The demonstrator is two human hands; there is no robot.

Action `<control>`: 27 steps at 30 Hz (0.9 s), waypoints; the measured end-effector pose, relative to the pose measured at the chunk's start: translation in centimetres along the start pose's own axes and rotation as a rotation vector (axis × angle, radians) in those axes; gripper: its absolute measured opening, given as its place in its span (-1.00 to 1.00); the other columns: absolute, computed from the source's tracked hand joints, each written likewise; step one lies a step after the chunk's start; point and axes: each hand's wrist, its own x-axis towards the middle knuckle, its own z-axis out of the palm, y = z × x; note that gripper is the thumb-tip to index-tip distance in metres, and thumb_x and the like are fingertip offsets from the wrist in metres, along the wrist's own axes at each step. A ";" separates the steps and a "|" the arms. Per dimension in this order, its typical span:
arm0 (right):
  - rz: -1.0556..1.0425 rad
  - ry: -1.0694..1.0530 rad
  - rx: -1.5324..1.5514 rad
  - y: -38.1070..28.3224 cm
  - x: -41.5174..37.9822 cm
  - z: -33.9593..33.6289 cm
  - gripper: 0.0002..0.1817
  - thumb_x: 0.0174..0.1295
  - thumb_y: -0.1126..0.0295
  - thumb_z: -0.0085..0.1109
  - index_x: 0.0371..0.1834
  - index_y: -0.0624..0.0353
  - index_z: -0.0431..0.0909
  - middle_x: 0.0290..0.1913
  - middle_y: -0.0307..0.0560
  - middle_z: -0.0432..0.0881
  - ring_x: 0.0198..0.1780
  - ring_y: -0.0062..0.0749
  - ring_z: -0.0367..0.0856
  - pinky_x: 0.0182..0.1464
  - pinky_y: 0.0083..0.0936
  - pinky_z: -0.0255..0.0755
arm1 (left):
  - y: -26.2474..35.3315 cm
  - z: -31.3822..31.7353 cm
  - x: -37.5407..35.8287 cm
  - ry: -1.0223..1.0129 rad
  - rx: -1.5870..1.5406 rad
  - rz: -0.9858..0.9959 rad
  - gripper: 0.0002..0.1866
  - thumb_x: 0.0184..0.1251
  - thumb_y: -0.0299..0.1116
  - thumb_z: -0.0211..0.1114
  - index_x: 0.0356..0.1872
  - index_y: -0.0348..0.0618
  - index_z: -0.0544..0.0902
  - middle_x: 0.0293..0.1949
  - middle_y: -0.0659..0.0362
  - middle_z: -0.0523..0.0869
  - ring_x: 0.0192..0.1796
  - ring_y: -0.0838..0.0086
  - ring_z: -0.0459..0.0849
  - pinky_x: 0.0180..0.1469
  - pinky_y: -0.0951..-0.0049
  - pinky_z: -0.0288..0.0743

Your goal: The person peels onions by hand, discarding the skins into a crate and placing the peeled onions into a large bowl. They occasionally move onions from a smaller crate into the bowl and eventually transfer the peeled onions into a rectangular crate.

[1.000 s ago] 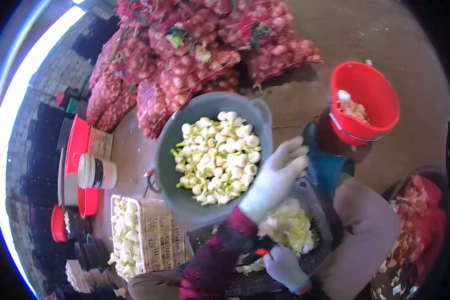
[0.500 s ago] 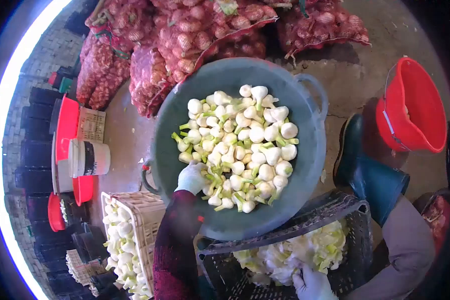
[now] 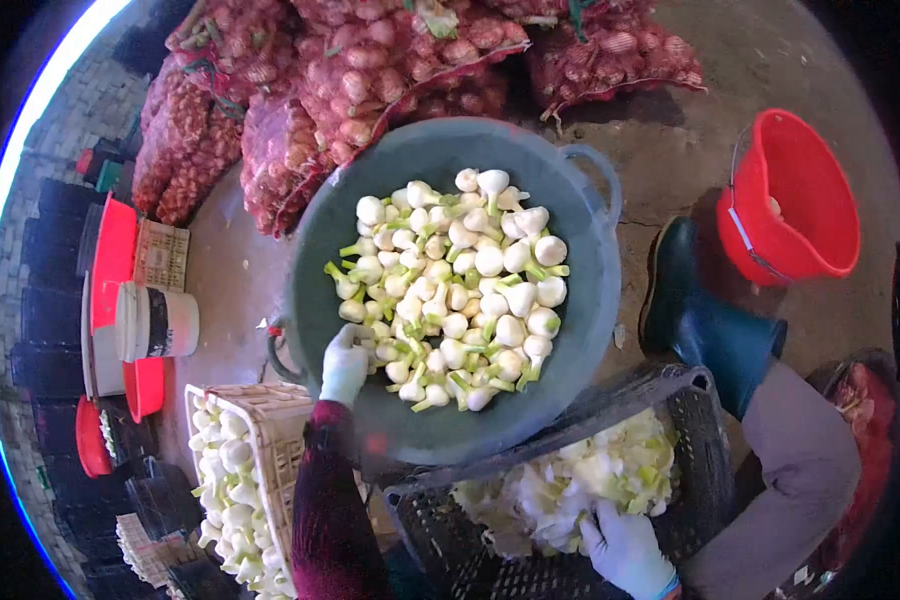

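My left hand (image 3: 345, 366), in a pale glove, is at the near-left edge of a heap of garlic bulbs (image 3: 455, 285) with short green stems. Its fingers are closed around a garlic bulb, mostly hidden by the hand. The heap lies in a large grey-green tub (image 3: 580, 270). My right hand (image 3: 627, 550), also gloved, is low over a black crate (image 3: 705, 430) of pale leaves and peelings (image 3: 580, 470). The fingers of that hand are curled; whatever is inside them cannot be made out.
Red mesh sacks of bulbs (image 3: 360, 75) are piled behind the tub. On the right stand a red bucket (image 3: 795, 200) and a green boot (image 3: 705, 290). A cream crate of garlic (image 3: 235, 490) is at the left, with a white bucket (image 3: 157, 322) farther off.
My left hand has drawn back slightly from the heap toward the tub's left side. My right hand has lifted a little and shows more fully. The whole view has shifted.
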 end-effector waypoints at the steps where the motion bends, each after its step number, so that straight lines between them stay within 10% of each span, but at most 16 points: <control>1: -0.055 0.020 -0.026 -0.2 -0.2 0.1 -0.73 0.31 0.26 0.12 -0.13 0.26 0.53 -0.62 0.14 0.51 -0.57 0.09 0.52 -0.50 -0.08 0.37 | 0.3 -0.5 -1.7 -0.019 -0.036 0.032 -0.67 0.10 -0.62 0.09 -0.08 -0.18 0.59 -0.33 0.25 0.62 -0.41 0.58 0.56 -0.39 0.58 0.50; 8: -0.166 -0.019 0.030 -1.1 -2.9 -2.8 -0.71 0.22 0.21 0.23 -0.11 0.16 0.59 -0.37 0.10 0.64 -0.35 0.05 0.63 -0.32 -0.19 0.50 | 0.8 -1.7 -4.8 0.040 -0.015 -0.024 -0.66 0.08 -0.58 0.13 -0.07 -0.27 0.63 -0.27 0.18 0.66 -0.31 0.51 0.62 -0.27 0.50 0.55; 11: -0.131 0.008 0.132 -1.4 -2.2 -2.8 -0.60 0.22 0.17 0.24 0.00 0.22 0.54 -0.24 0.15 0.64 -0.23 0.11 0.62 -0.24 -0.16 0.49 | -0.2 1.1 -1.9 0.076 0.571 0.489 -0.63 0.10 -0.44 0.27 0.00 -0.09 0.64 -0.05 -0.04 0.66 0.04 0.09 0.64 0.13 0.23 0.48; 16: -0.096 -0.003 0.346 -1.3 -0.3 -2.3 -0.65 0.20 0.25 0.25 0.00 0.20 0.58 -0.06 0.17 0.61 -0.10 0.12 0.60 -0.14 -0.19 0.49 | -0.2 3.3 2.9 -0.018 1.051 0.228 -0.76 -0.01 -0.34 0.33 -0.25 -0.06 0.73 -0.20 -0.01 0.71 -0.07 0.12 0.68 0.01 0.22 0.53; 20: -0.254 0.099 0.321 -1.1 -0.1 -2.1 -0.74 0.27 0.30 0.16 -0.07 0.21 0.56 -0.11 0.16 0.60 -0.10 0.16 0.58 -0.12 -0.19 0.49 | 1.0 1.7 -0.4 0.170 0.683 0.226 -0.82 -0.09 -0.41 0.34 -0.38 -0.16 0.73 -0.48 0.02 0.71 -0.37 0.20 0.71 -0.26 0.29 0.56; 22: -0.298 0.107 0.330 -1.1 0.3 -1.1 -0.72 0.28 0.31 0.12 -0.06 0.27 0.54 -0.12 0.20 0.59 -0.08 0.19 0.56 -0.11 -0.16 0.48 | 2.4 0.1 -4.0 0.068 -0.070 0.040 -0.78 0.07 -0.53 0.26 -0.21 -0.34 0.69 -0.52 0.17 0.69 -0.49 0.55 0.61 -0.41 0.55 0.48; 24: -0.223 0.221 0.262 -0.8 0.2 0.2 -0.68 0.21 0.30 0.27 0.01 0.14 0.61 -0.23 0.05 0.66 -0.28 -0.16 0.67 -0.21 -0.36 0.55 | 3.0 -0.3 -9.3 -0.057 -0.323 0.172 -0.72 0.21 -0.52 0.23 -0.06 -0.38 0.62 -0.39 0.12 0.71 -0.46 0.53 0.62 -0.40 0.55 0.51; 27: -0.028 0.077 0.592 -0.2 0.0 1.8 -0.53 0.27 0.27 0.23 0.23 0.15 0.47 0.05 0.04 0.60 -0.06 -0.26 0.65 0.01 -0.40 0.51 | 6.1 3.6 -20.1 -0.133 -0.788 -0.089 -0.61 0.20 -0.57 0.17 0.09 -0.41 0.54 -0.20 -0.01 0.72 -0.39 0.42 0.66 -0.34 0.48 0.60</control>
